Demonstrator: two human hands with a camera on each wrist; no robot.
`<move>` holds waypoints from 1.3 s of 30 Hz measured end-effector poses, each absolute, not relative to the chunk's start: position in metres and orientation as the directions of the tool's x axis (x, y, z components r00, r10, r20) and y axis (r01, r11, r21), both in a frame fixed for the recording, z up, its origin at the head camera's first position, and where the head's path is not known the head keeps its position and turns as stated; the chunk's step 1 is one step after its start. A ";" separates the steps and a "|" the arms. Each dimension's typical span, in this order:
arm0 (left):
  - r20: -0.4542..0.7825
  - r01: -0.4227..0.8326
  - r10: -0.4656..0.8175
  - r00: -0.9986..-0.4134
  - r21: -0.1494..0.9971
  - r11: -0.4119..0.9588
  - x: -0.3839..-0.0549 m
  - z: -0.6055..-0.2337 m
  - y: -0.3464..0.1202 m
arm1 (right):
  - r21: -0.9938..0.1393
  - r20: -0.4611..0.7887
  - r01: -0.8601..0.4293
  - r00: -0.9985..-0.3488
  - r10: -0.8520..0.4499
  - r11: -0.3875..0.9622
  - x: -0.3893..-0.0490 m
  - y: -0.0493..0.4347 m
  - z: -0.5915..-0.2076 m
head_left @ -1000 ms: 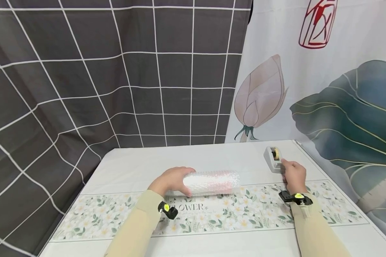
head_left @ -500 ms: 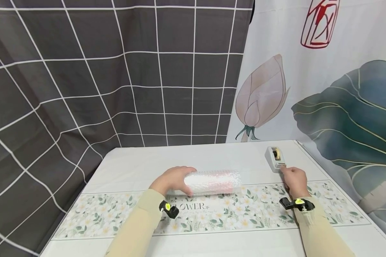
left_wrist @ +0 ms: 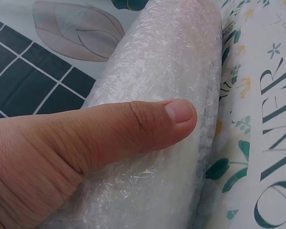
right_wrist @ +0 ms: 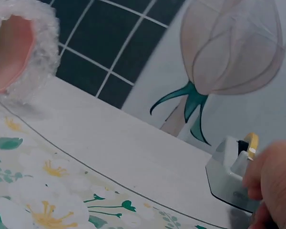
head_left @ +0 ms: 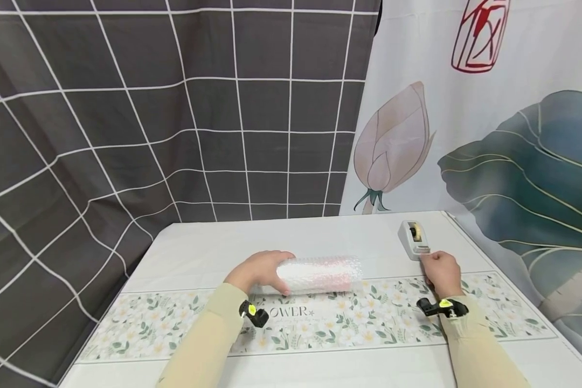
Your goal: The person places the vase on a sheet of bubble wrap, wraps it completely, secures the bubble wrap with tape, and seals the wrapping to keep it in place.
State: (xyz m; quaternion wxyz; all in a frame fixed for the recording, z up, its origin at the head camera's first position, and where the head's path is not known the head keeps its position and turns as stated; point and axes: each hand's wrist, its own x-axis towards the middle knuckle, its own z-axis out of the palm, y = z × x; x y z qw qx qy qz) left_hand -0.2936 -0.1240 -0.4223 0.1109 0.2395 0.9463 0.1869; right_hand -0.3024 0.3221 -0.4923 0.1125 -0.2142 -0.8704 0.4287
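Observation:
A cylinder wrapped in clear bubble wrap (head_left: 322, 275) lies sideways on the table, with pink showing through toward its right end. My left hand (head_left: 261, 271) grips its left end, thumb across the near side, as the left wrist view shows; the other fingers are hidden behind it. At the far right stands a white tape dispenser (head_left: 412, 242) with a yellow-cored roll. My right hand (head_left: 443, 274) has its fingers curled right at the dispenser's front end, thumb and forefinger pinching the tape's end there. The tape itself barely shows.
The table cover (head_left: 213, 242) is white, with a floral band (head_left: 165, 323) across it. A dark checked curtain (head_left: 264, 108) hangs behind and to the left. A white curtain with a flower print (head_left: 393, 145) hangs at the right.
My right hand has drawn slightly toward me, from the top of the dispenser's front to just off its near end. The left hand and wrapped cylinder have stayed put.

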 end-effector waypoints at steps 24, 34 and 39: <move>-0.194 0.341 0.460 -0.867 0.443 0.829 -0.302 -0.421 -0.123 | -0.950 0.311 -0.312 -0.949 0.048 -0.005 -0.263 0.181 -0.450; -0.199 0.335 0.454 -0.869 0.439 0.834 -0.303 -0.421 -0.122 | -0.992 0.122 -0.122 -0.992 0.011 0.017 -0.233 0.131 -0.461; -0.197 0.338 0.459 -0.866 0.446 0.829 -0.304 -0.421 -0.123 | -0.997 0.075 -0.076 -0.997 0.021 -0.025 -0.224 0.114 -0.472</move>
